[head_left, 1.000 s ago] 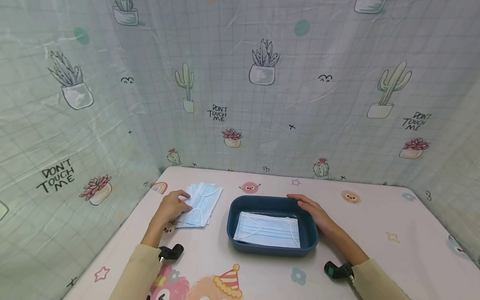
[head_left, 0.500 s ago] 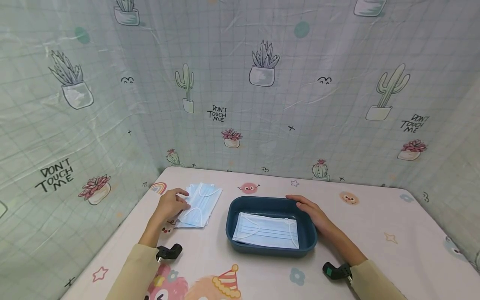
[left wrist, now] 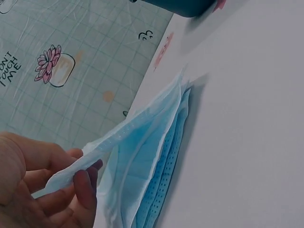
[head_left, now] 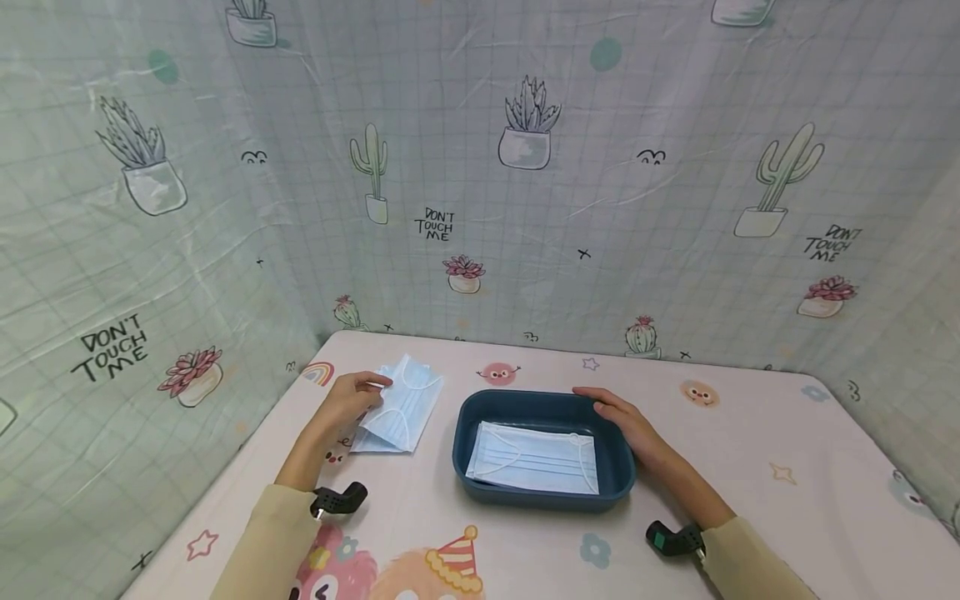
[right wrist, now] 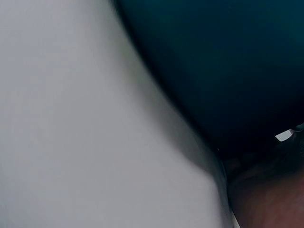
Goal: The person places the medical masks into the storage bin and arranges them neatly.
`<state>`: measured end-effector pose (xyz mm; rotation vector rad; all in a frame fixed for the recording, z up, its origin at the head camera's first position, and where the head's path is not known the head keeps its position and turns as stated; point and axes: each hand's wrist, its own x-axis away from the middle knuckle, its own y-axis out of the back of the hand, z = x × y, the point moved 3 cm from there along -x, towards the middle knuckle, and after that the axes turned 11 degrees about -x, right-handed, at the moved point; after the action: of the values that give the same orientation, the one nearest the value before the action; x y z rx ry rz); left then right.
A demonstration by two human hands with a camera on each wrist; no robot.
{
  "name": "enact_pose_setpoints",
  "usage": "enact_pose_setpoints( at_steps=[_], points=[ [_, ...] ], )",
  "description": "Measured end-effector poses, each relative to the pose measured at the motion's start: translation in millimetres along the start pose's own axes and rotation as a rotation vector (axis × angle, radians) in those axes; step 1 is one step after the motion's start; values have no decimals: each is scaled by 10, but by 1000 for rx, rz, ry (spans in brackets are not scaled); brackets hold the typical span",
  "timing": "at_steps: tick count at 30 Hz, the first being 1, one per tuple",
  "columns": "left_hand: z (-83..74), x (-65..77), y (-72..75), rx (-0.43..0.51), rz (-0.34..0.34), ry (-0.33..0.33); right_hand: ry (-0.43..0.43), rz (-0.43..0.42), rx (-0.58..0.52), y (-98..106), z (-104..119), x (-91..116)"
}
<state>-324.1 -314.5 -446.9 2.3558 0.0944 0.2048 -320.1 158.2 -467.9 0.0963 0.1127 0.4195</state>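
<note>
My left hand [head_left: 347,403] pinches the near edge of the top light-blue face mask [head_left: 401,406]. In the left wrist view that edge of the lifted mask [left wrist: 130,128] sits between thumb and fingers, raised off the other masks [left wrist: 164,175], whose far ends still meet it. My right hand [head_left: 632,427] rests with extended fingers on the right back corner of a dark blue plastic bin [head_left: 540,502]. Inside the bin lies a flat pile of face masks [head_left: 534,460]. The right wrist view shows mostly the bin's dark wall [right wrist: 223,71], with part of the hand [right wrist: 275,204] in shadow.
A pale cartoon-printed cloth covers the table [head_left: 720,450]. Behind and at the left rises a cactus-printed curtain [head_left: 300,225]. Black wrist cameras sit on the left wrist [head_left: 341,498] and the right wrist [head_left: 673,540].
The left fingers now hold the top mask's near edge and have raised and bent it away from the pile. The right hand and bin stay in place.
</note>
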Motion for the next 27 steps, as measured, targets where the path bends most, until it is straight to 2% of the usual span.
enact_pose_setpoints(
  at_steps=[20, 27],
  points=[
    [-156, 34, -68, 18, -10, -3, -22, -10, 24, 9, 18, -1],
    [-182, 45, -116, 45, 1, -1, 17, 2, 4, 9, 27, -1]
  ],
)
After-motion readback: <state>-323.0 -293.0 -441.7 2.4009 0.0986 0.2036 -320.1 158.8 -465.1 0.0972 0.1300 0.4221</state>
